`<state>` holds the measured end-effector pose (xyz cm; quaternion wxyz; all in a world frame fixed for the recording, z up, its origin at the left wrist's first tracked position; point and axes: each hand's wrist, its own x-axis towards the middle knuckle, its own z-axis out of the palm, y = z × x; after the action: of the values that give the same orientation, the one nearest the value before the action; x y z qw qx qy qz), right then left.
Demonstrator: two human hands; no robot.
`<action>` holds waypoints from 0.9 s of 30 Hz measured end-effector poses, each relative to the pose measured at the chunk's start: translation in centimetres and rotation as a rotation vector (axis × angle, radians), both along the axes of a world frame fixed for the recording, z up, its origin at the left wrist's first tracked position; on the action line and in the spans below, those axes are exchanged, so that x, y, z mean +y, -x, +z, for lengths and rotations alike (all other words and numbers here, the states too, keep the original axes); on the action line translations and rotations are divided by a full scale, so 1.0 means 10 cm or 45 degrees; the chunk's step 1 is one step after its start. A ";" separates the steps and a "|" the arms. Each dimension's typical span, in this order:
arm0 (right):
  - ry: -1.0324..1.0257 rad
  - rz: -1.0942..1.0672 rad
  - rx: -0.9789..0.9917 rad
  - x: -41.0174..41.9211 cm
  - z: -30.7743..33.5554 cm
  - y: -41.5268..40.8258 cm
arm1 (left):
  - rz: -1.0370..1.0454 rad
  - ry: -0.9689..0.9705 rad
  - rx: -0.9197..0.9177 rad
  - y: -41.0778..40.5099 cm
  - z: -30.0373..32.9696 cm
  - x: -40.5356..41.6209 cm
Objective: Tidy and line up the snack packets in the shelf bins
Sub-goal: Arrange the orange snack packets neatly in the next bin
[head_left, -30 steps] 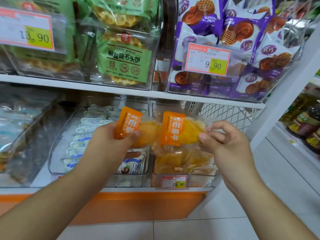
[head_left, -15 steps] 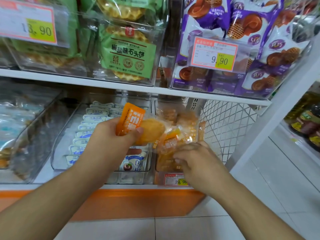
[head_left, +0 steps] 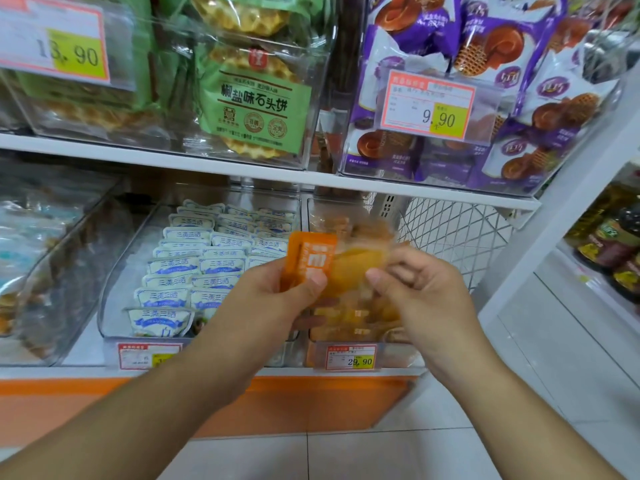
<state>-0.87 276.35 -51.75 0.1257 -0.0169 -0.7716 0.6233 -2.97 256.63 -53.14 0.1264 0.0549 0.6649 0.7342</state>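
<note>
An orange-labelled snack packet [head_left: 310, 259] with a yellow cake inside hangs in front of the lower shelf. My left hand [head_left: 273, 299] grips its orange end between thumb and fingers. My right hand [head_left: 426, 292] has its fingers curled at the packet's clear right end and pinches it, though this part is blurred. Behind and below both hands stands a clear bin [head_left: 322, 211] with several more of these orange packets [head_left: 349, 318] lying loosely in it. A 29.90 price tag [head_left: 351, 356] is fixed to its front.
Left of it, a clear bin holds neat rows of blue-and-white packets [head_left: 194, 271]. On the upper shelf are bins of green waffle packets [head_left: 256, 105] and purple packets [head_left: 502, 64]. A white wire mesh panel [head_left: 450, 237] and a white post [head_left: 571, 202] close the shelf's right end.
My right hand put its second orange packet down into the bin, then rose to the right end of the packet in my left hand. The left hand stayed nearly still.
</note>
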 end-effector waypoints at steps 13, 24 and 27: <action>-1.466 0.307 0.087 0.22 -0.21 0.14 | -0.040 1.045 0.563 0.04 -0.16 -0.09; -1.777 0.403 0.094 0.13 -0.25 0.09 | -0.412 1.225 1.019 0.11 -0.24 -0.18; -1.575 0.391 0.014 0.20 -0.19 0.12 | -0.485 1.339 1.170 0.19 -0.35 -0.20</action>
<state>-2.10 278.39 -53.65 0.0256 0.1728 -0.9819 0.0736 -4.92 254.68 -56.69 -0.0305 0.4050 0.8949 0.1851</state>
